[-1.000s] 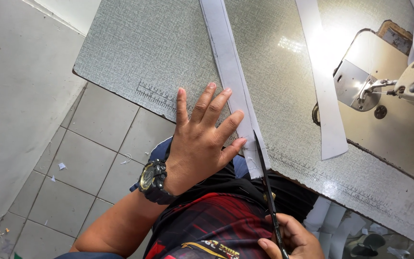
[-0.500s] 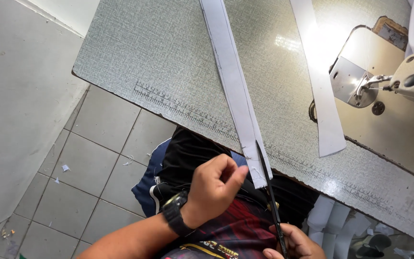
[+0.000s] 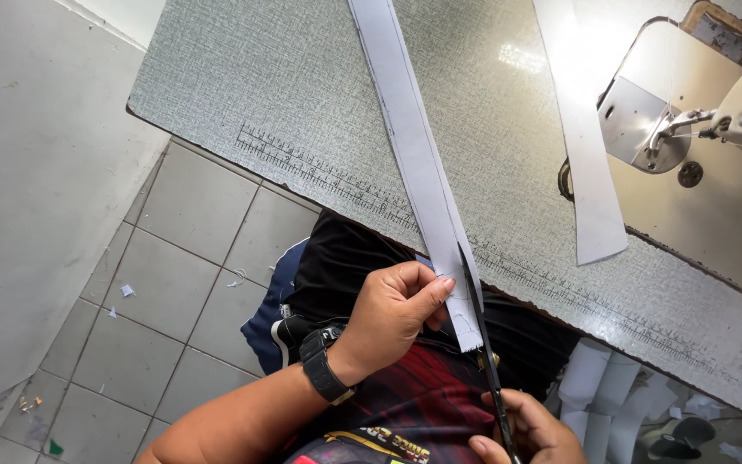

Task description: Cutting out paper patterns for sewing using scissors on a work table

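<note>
— Two hands share one long white fabric strip (image 3: 414, 163) in the head view; how does it lie?

— Its long axis runs from the far end of the grey worktable (image 3: 242, 86) down toward the person, and its near end hangs past the table edge. The left hand (image 3: 392, 314) pinches that overhanging end, thumb along the strip's left margin, fingers curled beneath, wrist bent and wearing a black watch (image 3: 324, 369).

— And the blades?

— The scissors (image 3: 478, 331) lie almost parallel to the strip, along its right edge, tips pointing away from the body. The right hand (image 3: 530, 430) is wrapped closed around the handles at the bottom of the frame, so it sits nearest the body, below the pinch.

— Anything alongside?

— A second white strip (image 3: 586, 172) beside a sewing machine (image 3: 714, 112).
</note>
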